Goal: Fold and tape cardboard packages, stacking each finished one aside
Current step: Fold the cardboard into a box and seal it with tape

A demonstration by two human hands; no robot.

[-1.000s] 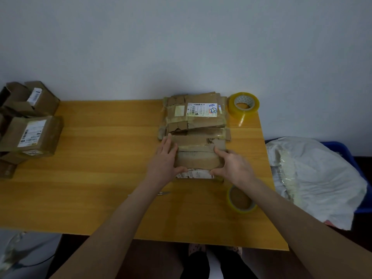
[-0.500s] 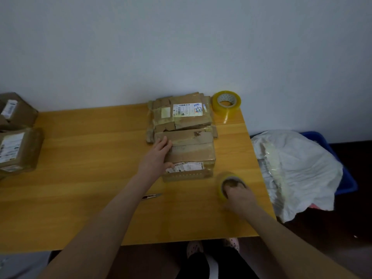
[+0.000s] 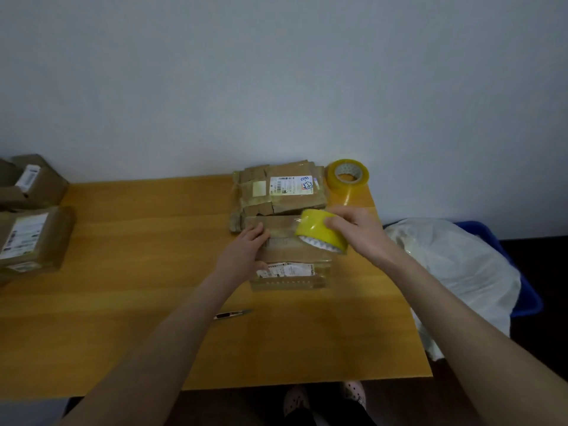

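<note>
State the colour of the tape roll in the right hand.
Yellow: glossy roll of packing tape in the right hand; head view.

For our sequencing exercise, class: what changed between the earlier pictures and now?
The right hand left the package, gripped the near tape roll and lifted it over the package. The left hand still presses the package; far tape roll and knife unmoved.

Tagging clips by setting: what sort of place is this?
Likely a makeshift packing spot in a home or small office: wooden table against a bare wall, labelled cardboard packages piled on it, yellow tape roll in the right hand.
</note>
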